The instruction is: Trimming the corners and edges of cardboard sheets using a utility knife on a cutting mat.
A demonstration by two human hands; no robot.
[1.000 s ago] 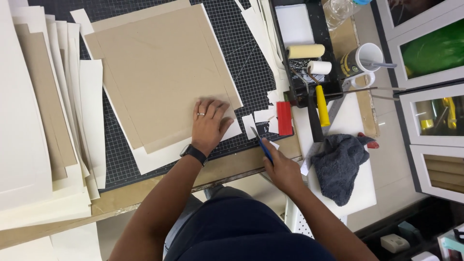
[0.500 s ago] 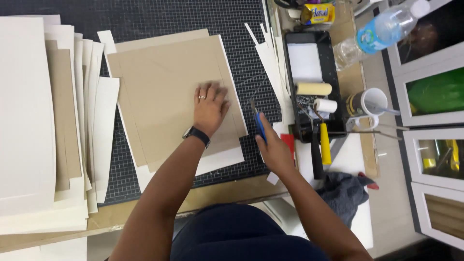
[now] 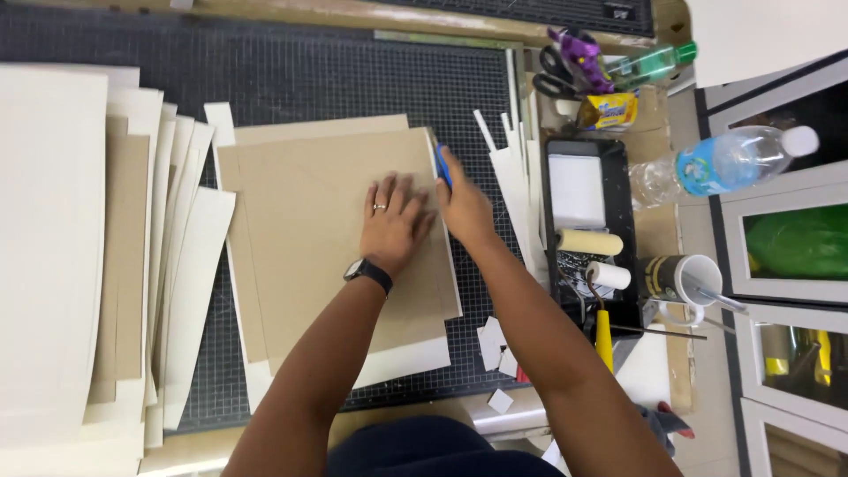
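A brown cardboard sheet (image 3: 309, 230) lies on a cream board (image 3: 406, 360) on the black gridded cutting mat (image 3: 291, 79). My left hand (image 3: 393, 223) presses flat on the cardboard's right part; it wears a ring and a black wristwatch. My right hand (image 3: 464, 205) sits at the sheet's right edge, gripping a blue-handled knife (image 3: 443, 164) whose tip points toward the sheet's far right corner. The blade itself is hidden by my fingers.
Stacked cream and brown boards (image 3: 79, 265) fill the left. Offcut strips (image 3: 512, 177) lie right of the mat. A black paint tray (image 3: 583, 230) with rollers, a mug (image 3: 685, 278), a water bottle (image 3: 724, 163), scissors (image 3: 565, 71) and framed pictures (image 3: 795, 247) stand right.
My right hand with the knife moved from the mat's near right edge up along the cardboard's right side. My left hand slid farther up the sheet. The view shifted toward the mat's far end.
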